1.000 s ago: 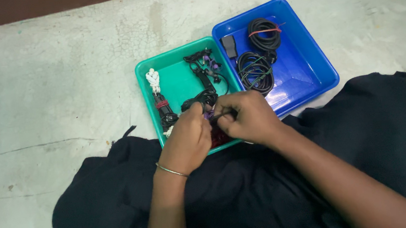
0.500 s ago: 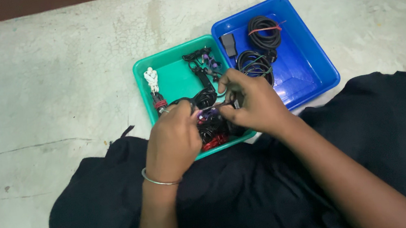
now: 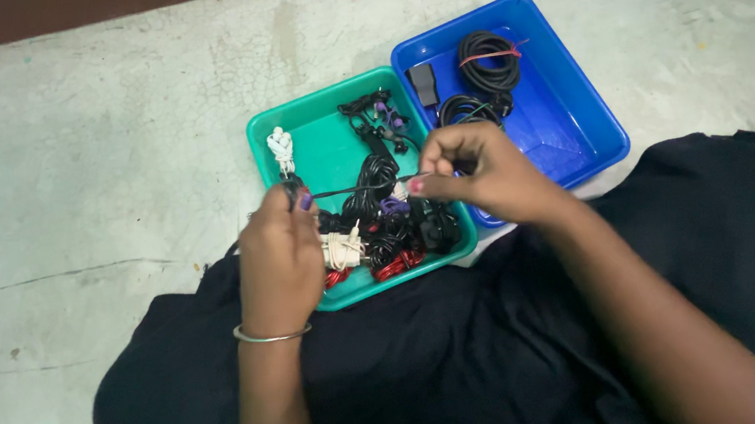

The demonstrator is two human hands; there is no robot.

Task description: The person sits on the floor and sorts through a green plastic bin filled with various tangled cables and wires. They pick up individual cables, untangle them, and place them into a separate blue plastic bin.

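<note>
Thin black cable (image 3: 358, 188) stretched taut between both hands, long axis running left-right, just above the green tray (image 3: 326, 152). Left hand (image 3: 279, 250) grip clamped on its left end, right hand (image 3: 486, 173) pinching the right end. Green tray holds tangled black, red, purple and white cable bundles (image 3: 384, 230). Blue tray (image 3: 573, 117) alongside, touching: coiled black cables (image 3: 487, 51), small black adapter (image 3: 425, 84). Both trays on the concrete floor.
</note>
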